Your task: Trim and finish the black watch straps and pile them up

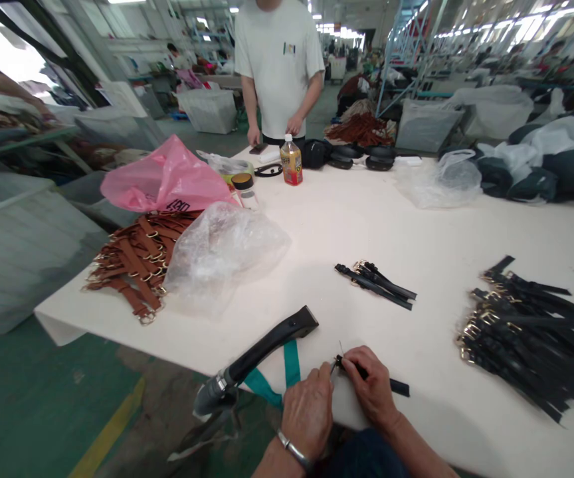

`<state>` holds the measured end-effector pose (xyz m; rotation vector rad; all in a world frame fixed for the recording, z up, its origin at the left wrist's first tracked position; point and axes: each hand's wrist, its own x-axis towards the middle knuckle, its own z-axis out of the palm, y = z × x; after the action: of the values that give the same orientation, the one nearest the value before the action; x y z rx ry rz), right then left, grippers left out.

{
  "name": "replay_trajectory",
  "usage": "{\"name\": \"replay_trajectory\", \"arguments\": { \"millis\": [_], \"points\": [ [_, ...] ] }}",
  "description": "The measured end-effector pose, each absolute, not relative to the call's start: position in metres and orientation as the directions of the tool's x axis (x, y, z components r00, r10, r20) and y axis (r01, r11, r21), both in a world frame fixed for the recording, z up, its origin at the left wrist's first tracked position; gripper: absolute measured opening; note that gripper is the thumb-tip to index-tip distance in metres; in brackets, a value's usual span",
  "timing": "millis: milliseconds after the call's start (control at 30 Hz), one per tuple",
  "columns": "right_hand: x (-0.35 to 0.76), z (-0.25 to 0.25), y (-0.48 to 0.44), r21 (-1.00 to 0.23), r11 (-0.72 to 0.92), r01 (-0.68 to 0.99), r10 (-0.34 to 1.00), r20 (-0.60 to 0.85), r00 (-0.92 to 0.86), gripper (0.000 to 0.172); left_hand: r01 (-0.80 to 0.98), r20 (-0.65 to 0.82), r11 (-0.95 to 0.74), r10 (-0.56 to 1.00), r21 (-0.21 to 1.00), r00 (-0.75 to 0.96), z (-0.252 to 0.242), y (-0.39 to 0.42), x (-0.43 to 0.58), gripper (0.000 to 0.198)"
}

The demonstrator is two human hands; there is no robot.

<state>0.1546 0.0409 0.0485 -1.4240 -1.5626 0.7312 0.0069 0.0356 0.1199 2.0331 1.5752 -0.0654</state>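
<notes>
My right hand [371,385] is closed around a short black strap [399,388], whose tail sticks out to the right of the fingers. At the strap's other end, a dark tip and a loose thread [341,346] show between my hands. My left hand [309,406], with a silver bracelet on the wrist, pinches a thin pointed tool [333,368] against that end; its kind is too small to tell. Beyond my hands lies a small group of black buckled straps [379,284]. A larger pile of black straps with gold buckles [521,332] spreads to the right.
A black nozzle-like tube [272,342] with teal tape [291,362] juts over the table's near edge. On the left are brown buckled straps [140,255], a pink bag [170,176] and clear plastic [227,249]. A bottle [291,161] stands at the back, before a person [280,66].
</notes>
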Motion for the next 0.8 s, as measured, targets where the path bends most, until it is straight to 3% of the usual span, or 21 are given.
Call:
{"name": "replay_trajectory", "arguments": {
  "millis": [533,800],
  "points": [
    [0.149,0.045,0.041,-0.877,0.162,0.452,0.968,0.229,0.099,0.019,0.928,-0.402,-0.207,0.856,0.309,0.325,0.103,0.036,0.018,0.037],
    [0.151,0.049,0.043,-0.913,0.087,0.398,0.98,0.15,0.129,0.024,0.89,-0.336,-0.24,0.862,0.389,0.38,0.124,0.04,0.004,0.036]
  ]
}}
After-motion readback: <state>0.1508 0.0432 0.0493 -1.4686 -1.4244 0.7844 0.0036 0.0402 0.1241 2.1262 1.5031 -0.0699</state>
